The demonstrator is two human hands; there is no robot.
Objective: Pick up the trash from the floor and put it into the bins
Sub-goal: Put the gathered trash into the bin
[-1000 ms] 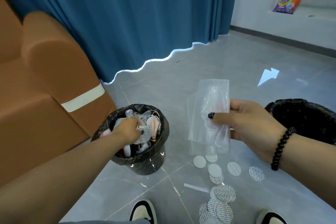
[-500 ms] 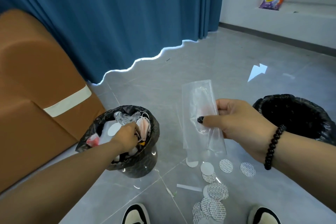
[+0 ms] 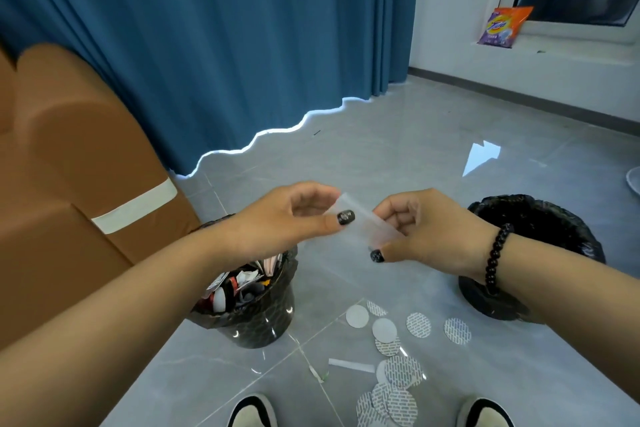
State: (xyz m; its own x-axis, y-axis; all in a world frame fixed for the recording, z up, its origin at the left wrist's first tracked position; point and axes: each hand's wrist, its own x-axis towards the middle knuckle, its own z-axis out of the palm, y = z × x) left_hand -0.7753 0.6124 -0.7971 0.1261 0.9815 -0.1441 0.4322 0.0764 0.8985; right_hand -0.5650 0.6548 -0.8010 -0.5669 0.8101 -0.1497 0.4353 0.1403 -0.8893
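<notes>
1. Our left hand (image 3: 291, 218) pinches one end of a clear plastic wrapper (image 3: 360, 224) between thumb and curled fingers, mid-frame above the floor.
2. Our right hand (image 3: 426, 229), at 3 o'clock from the left and just beside it, pinches the other end. Both hands are clamped on the wrapper; it is held in the air, in neither bin.
3. The left bin (image 3: 256, 319), black-lined, stands at 7 o'clock from the hands, under the left forearm. It is packed with mixed litter nearly to the rim.
4. The right bin (image 3: 540, 218), also black-lined, stands at 3 o'clock beyond the right wrist. What we can see of its inside looks dark; contents cannot be told.
5. Foil seal discs (image 3: 391, 340) lie scattered on the floor (image 3: 398, 156) at 6 o'clock, between the two bins, reaching down to our shoes. A white paper strip (image 3: 351, 365) lies among them.
6. Assessment: the task is partly done. One bin is well filled; the wrapper is in hand but not deposited; the discs and strip are not yet collected.
</notes>
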